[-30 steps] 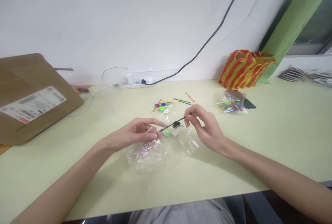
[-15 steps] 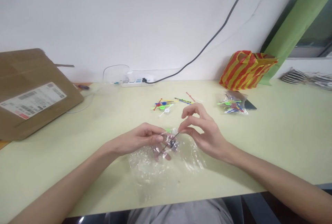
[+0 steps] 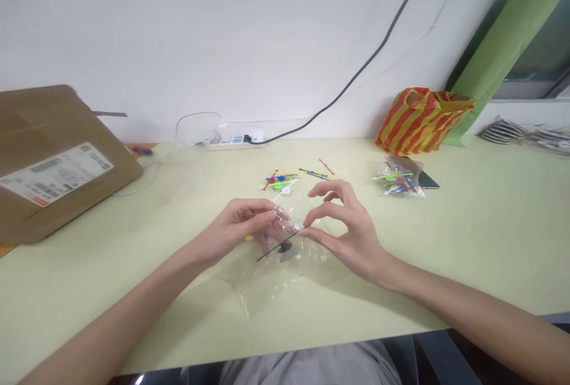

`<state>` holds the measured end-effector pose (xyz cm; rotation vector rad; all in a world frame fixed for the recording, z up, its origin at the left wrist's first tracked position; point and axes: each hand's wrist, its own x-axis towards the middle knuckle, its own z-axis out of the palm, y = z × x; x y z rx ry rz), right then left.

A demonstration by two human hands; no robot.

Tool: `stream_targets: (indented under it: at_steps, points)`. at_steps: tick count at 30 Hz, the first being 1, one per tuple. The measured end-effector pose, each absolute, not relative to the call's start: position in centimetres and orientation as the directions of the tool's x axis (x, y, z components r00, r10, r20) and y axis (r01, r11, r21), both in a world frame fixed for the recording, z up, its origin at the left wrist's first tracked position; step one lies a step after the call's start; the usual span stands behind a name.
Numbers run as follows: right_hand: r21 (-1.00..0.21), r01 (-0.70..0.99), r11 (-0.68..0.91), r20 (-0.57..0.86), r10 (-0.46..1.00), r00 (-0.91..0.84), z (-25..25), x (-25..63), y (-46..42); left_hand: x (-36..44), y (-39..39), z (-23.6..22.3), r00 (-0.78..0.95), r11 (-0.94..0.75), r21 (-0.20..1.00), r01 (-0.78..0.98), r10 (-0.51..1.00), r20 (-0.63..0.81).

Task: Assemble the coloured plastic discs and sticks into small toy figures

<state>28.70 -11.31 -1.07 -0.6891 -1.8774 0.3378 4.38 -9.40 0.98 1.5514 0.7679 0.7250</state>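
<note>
My left hand (image 3: 240,226) is closed on a clear plastic bag (image 3: 252,293) that hangs crumpled toward the table's front edge. Between thumb and forefinger, my right hand (image 3: 350,227) pinches one end of a thin black plastic spinner arrow (image 3: 271,251), which slants down to the left with a dark round hub near its middle. Bits of yellow and blue show by the left fingers, too small to make out. Behind the hands lies a small pile of coloured spinner arrows (image 3: 279,184), with several thin arrow pieces (image 3: 315,173) beside it.
A clear bag of coloured arrows (image 3: 396,177) lies at right, partly over a dark flat object (image 3: 428,180). Behind it stands a striped bag (image 3: 423,122). A cardboard box (image 3: 48,189) occupies the left; a power strip (image 3: 236,140) with a dark cable (image 3: 347,88) sits by the wall.
My left hand has risen slightly and shifted left with the bag. The black arrow's lower end has moved left and more of the arrow shows. My right hand has barely moved.
</note>
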Motion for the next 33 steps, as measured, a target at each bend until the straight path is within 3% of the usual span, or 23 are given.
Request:
stream_targets:
  at_steps: [5,10,16,20,24,29,33]
  points:
    - [-0.658,0.249,0.710,0.653,0.704,-0.280,-1.5,29.0,-10.2,4.6,-9.8,1.4,0.562,-0.098,0.992,0.078,0.826,0.037]
    - [-0.693,0.153,0.704,0.560,0.660,-0.501,-0.9,29.5,-9.9,4.7,-9.6,1.2,0.463,-0.090,0.992,0.089,0.885,0.039]
    - [-0.521,0.257,0.814,0.606,0.565,-0.560,-0.5,29.9,-10.1,4.4,-9.4,1.2,0.441,-0.147,0.987,0.071,0.892,0.101]
    - [-0.484,0.239,0.842,0.736,0.540,-0.409,-0.3,30.1,-10.1,4.5,-9.8,1.4,0.605,-0.186,0.982,-0.031,0.779,0.166]
    - [-0.364,0.252,0.897,0.835,0.434,-0.339,0.5,30.2,-9.5,4.7,-9.9,0.9,0.768,-0.117,0.993,-0.027,0.633,0.095]
    - [-0.243,0.221,0.944,0.823,0.321,-0.468,4.1,28.4,-6.9,4.5,-9.5,-0.1,0.794,-0.039,0.994,-0.099,0.599,0.103]
    - [-0.211,0.158,0.965,0.691,0.261,-0.674,8.2,25.5,-4.6,3.8,-8.9,0.2,0.723,-0.025,0.979,-0.204,0.670,0.168]
